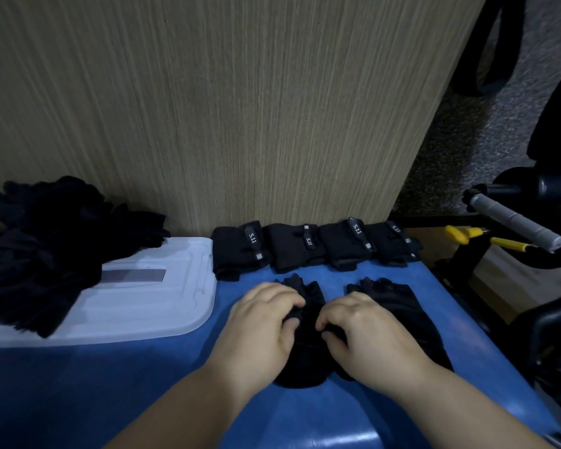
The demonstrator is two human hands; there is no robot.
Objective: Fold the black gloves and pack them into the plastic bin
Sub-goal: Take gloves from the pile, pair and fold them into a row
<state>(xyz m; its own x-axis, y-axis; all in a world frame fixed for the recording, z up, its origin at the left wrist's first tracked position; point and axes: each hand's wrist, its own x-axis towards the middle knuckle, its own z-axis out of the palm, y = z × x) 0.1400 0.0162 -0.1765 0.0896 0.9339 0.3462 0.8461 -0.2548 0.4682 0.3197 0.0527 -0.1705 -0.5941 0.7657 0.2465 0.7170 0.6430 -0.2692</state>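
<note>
Many unfolded gloves point(39, 247) heaped far left on white lid point(162, 306), our supply kept within reach. Four folded bundles point(314, 246) lined along wood panel point(240, 108), likely staged for packing. Our left hand point(263, 322) and right hand point(366, 332) each pinch glove pair point(308, 354) on blue surface point(110, 384), curled fingers gathering fold. Bin not visible.

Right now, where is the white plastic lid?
Head view, left side: the white plastic lid lies on the blue surface, a heap of loose black gloves covering its left part, the folded-glove row beside its far-right corner.
</note>
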